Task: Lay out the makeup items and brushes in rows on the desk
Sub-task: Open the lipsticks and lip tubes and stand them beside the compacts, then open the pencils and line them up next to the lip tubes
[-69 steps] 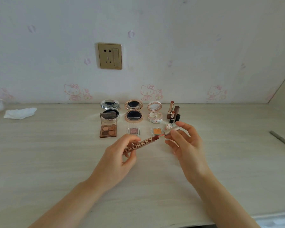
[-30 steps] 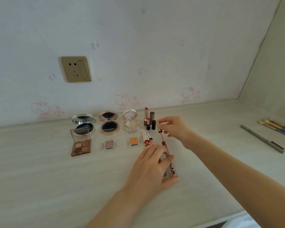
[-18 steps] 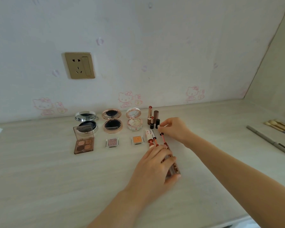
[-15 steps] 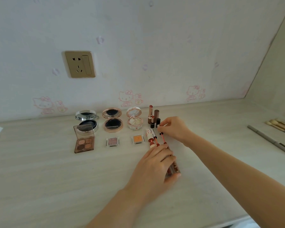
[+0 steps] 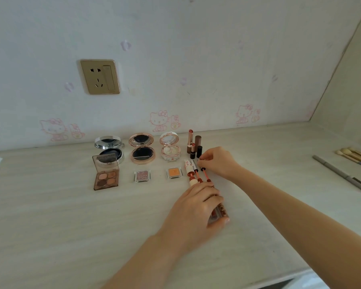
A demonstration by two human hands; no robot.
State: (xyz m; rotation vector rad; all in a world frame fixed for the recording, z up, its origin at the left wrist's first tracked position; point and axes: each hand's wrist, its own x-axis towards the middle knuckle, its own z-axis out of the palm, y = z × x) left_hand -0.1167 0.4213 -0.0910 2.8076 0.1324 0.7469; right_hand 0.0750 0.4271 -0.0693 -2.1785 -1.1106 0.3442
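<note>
My left hand (image 5: 198,207) grips the gloss tube (image 5: 220,211); right hand (image 5: 216,161) pinches its wand (image 5: 205,175): keep both parallel beside the neighbouring glosses (image 5: 193,174).

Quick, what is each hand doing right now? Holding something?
Left hand: fingers curled over the lip gloss tube lying on the desk, holding it.
Right hand: fingers pinching the top of the applicator wand.
</note>
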